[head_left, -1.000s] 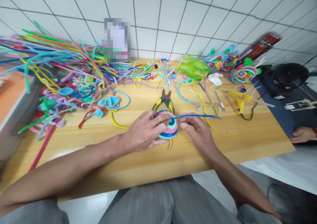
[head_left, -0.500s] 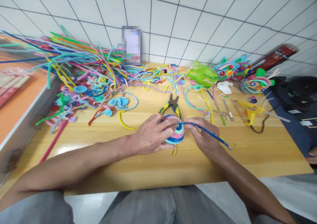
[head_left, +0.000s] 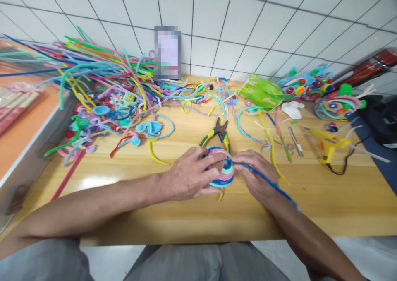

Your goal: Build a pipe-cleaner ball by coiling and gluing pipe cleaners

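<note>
A round coiled disc of pipe cleaners (head_left: 223,173), in pink, green and blue rings, lies flat on the wooden table (head_left: 192,219). My left hand (head_left: 189,175) presses down on the disc with curled fingers, holding it still. My right hand (head_left: 256,175) pinches a blue pipe cleaner (head_left: 273,186) right at the disc's right edge. The free tail of that pipe cleaner trails back over my right wrist. A short yellow end (head_left: 221,195) sticks out under the disc's near side.
Pliers with yellow-green handles (head_left: 217,134) lie just behind the disc. A big heap of coloured pipe cleaners (head_left: 102,86) fills the back left. A yellow glue gun (head_left: 327,142), a small metal tool (head_left: 295,135), a green packet (head_left: 260,92) and finished coiled pieces (head_left: 336,103) sit to the right.
The blue pipe cleaner's free tail has swung from pointing right across the table to trailing back over my right wrist. My right hand has closed in on the disc's edge.
</note>
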### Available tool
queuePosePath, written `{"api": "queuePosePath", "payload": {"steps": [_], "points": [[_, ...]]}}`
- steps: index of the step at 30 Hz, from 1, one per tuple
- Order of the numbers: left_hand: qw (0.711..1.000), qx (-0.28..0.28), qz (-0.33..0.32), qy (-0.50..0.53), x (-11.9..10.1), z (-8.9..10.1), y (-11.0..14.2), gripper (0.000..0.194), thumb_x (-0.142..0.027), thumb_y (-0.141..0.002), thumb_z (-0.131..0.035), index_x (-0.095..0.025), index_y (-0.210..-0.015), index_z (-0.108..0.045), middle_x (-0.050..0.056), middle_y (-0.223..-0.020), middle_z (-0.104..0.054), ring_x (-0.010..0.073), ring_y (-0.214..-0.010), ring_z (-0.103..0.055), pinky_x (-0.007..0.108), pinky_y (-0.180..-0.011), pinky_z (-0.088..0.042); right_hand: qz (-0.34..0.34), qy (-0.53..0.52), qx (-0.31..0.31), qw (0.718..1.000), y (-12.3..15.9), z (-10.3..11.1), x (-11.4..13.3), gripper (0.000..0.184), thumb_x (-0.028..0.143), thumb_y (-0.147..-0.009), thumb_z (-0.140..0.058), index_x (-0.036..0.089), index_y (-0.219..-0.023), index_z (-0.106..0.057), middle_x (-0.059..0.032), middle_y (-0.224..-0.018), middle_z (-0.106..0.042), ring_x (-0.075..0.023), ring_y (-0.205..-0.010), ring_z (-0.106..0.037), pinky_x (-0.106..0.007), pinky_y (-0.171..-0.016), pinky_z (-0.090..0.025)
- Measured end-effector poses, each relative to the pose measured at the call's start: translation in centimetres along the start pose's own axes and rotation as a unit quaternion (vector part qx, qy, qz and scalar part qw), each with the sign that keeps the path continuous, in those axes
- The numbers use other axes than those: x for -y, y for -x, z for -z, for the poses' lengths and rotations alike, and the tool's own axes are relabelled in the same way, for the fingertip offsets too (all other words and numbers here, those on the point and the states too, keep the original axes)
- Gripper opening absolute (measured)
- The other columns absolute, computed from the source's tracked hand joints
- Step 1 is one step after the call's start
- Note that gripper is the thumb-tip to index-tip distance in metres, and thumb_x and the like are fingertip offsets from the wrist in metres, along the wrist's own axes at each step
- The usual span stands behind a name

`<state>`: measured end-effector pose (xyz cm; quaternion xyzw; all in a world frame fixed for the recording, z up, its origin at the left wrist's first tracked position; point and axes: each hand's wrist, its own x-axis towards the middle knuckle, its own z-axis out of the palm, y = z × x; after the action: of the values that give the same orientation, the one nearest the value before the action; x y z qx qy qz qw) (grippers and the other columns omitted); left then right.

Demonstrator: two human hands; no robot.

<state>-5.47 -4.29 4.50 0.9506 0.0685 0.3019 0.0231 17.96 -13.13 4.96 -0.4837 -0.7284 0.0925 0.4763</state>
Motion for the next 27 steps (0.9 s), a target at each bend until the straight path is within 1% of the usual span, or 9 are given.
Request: {"api": "queuePosePath", "payload": {"steps": [4, 6, 9, 13, 18, 23, 27], "points": [[1.000, -0.008, -0.004, -0.003, 0.0, 0.1, 0.0, 0.041, -0.058, -0.102, -0.062, -0.017, -0.107, -0.068, 0.015, -0.135, -0.071, 0.0268, -0.112, -0.062, 0.041, -0.090, -0.052, -0.017, -0.026, -0.005, 0.999, 0.1, -0.1, -0.2, 0.023, 0.008, -0.094, -0.072, 0.026, -0.109, -0.075, -0.0026, -0.098, -0.081, -0.0179, -0.091, -0.076, -0.031, -0.084, -0.061], [1.000, -0.010, -0.003, -0.007, 0.0, 0.1, 0.0, 0.041, -0.058, -0.102, -0.061, -0.018, -0.108, -0.067, 0.015, -0.136, -0.072, 0.0269, -0.114, -0.062, 0.041, -0.090, -0.052, -0.020, -0.031, -0.007, 0.999, 0.0, -0.1, -0.1, 0.022, 0.008, -0.095, -0.071, 0.026, -0.107, -0.076, -0.0030, -0.098, -0.080, -0.0177, -0.089, -0.076, -0.031, -0.082, -0.061], [1.000, -0.013, 0.000, -0.012, -0.1, 0.1, 0.1, 0.043, -0.059, -0.100, -0.064, -0.017, -0.113, -0.066, 0.016, -0.135, -0.072, 0.0276, -0.112, -0.063, 0.041, -0.091, -0.053, -0.015, -0.031, -0.011, 0.999, -0.2, -0.1, 0.1, 0.016, 0.013, -0.096, -0.073, 0.025, -0.104, -0.078, -0.0038, -0.096, -0.080, -0.0175, -0.086, -0.076, -0.030, -0.079, -0.061], [1.000, 0.002, 0.010, -0.025, -0.3, 0.3, 0.1, 0.048, -0.058, -0.099, -0.066, -0.015, -0.122, -0.065, 0.016, -0.134, -0.072, 0.0280, -0.108, -0.063, 0.041, -0.089, -0.053, -0.014, -0.002, -0.016, 1.000, -0.2, -0.2, 0.4, 0.014, 0.017, -0.096, -0.075, 0.026, -0.105, -0.079, -0.0034, -0.096, -0.081, -0.0174, -0.085, -0.077, -0.031, -0.078, -0.062], [0.999, 0.001, 0.011, -0.035, -0.6, 0.3, 0.1, 0.047, -0.056, -0.098, -0.068, -0.014, -0.120, -0.065, 0.017, -0.133, -0.073, 0.0282, -0.107, -0.063, 0.041, -0.091, -0.053, -0.017, 0.035, -0.015, 0.999, 0.2, -0.4, 0.8, 0.015, 0.014, -0.095, -0.074, 0.026, -0.103, -0.078, -0.0037, -0.097, -0.081, -0.0170, -0.087, -0.077, -0.031, -0.079, -0.063], [0.999, 0.006, 0.023, -0.040, -1.0, 0.4, 0.1, 0.054, -0.055, -0.094, -0.074, -0.014, -0.126, -0.059, 0.021, -0.140, -0.067, 0.0291, -0.114, -0.062, 0.041, -0.093, -0.054, 0.000, 0.060, -0.012, 0.998, 0.2, -0.4, 1.3, 0.016, 0.014, -0.095, -0.075, 0.027, -0.105, -0.078, -0.0038, -0.096, -0.081, -0.0175, -0.086, -0.077, -0.032, -0.076, -0.063], [0.999, 0.008, 0.029, -0.043, -1.1, 0.4, 0.3, 0.057, -0.056, -0.095, -0.074, -0.016, -0.131, -0.056, 0.022, -0.142, -0.066, 0.0296, -0.119, -0.061, 0.042, -0.095, -0.054, 0.015, 0.068, -0.012, 0.998, 0.1, -0.5, 1.3, 0.019, 0.012, -0.095, -0.075, 0.026, -0.108, -0.078, -0.0048, -0.097, -0.081, -0.0176, -0.085, -0.077, -0.031, -0.075, -0.063]]}}
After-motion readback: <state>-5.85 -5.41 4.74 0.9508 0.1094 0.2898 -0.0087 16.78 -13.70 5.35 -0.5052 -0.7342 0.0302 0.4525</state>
